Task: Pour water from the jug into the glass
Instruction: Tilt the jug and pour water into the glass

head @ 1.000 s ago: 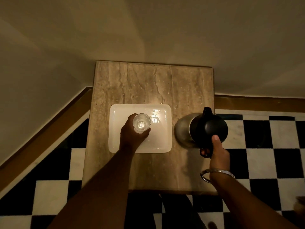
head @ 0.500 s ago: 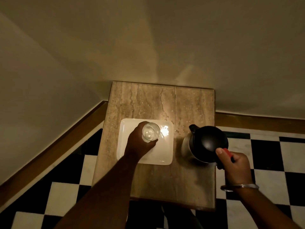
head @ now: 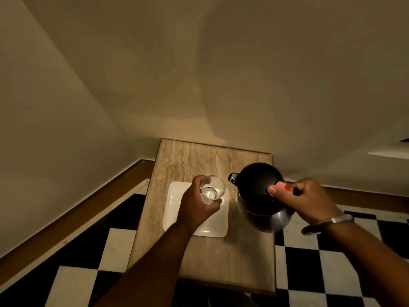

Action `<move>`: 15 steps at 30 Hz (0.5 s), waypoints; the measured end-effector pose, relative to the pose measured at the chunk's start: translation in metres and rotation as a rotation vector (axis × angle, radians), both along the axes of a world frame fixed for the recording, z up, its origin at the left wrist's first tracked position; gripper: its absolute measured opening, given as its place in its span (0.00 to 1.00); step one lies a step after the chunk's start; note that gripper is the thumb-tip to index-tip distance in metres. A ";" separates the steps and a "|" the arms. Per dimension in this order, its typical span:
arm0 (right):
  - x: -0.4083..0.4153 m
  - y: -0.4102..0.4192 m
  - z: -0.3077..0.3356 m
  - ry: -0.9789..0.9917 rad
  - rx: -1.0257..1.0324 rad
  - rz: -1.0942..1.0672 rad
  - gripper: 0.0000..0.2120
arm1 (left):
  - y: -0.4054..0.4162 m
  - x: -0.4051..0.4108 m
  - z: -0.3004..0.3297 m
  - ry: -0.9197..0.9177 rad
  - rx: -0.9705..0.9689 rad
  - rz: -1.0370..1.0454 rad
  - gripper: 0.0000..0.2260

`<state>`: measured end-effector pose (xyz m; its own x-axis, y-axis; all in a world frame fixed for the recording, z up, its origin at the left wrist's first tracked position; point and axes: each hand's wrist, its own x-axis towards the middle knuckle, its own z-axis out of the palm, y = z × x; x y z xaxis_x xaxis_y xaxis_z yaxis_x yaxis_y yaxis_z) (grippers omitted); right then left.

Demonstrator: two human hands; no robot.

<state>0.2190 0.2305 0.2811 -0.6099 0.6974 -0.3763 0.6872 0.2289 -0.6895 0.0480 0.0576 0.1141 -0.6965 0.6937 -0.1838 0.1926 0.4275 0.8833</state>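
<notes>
A clear glass (head: 213, 189) is held in my left hand (head: 195, 206) above the white square plate (head: 215, 224); a little water seems to lie at its bottom. The jug (head: 256, 196) has a black domed lid and a steel body, and it hangs lifted and tilted over the table's right side. My right hand (head: 305, 202) grips its handle, thumb by a red tab. The jug's spout (head: 232, 177) points left, just right of the glass rim. I see no stream of water.
The small stone-topped table (head: 194, 165) stands in a corner between two plain walls with a wooden skirting. Black-and-white checkered floor (head: 332, 262) lies to the right and left of it. A metal bangle (head: 329, 221) circles my right wrist.
My right hand has lifted the jug off the table and tilted it, spout toward the glass. My left hand has raised the glass off the plate. The camera has tipped upward.
</notes>
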 end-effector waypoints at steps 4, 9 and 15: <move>-0.034 -0.004 0.041 -0.077 0.058 0.115 0.30 | -0.002 -0.017 0.028 -0.013 0.070 -0.057 0.30; -0.066 -0.017 0.083 -0.163 0.117 0.196 0.31 | -0.009 -0.035 0.064 0.014 0.122 -0.097 0.31; -0.092 -0.021 0.122 -0.274 0.168 0.287 0.33 | -0.016 -0.050 0.098 0.070 0.139 -0.143 0.31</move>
<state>0.1266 0.2092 0.4027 -0.6813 0.5798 -0.4468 0.7319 0.5308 -0.4273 -0.0023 0.0416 0.2119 -0.5966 0.8018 -0.0341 0.3061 0.2666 0.9139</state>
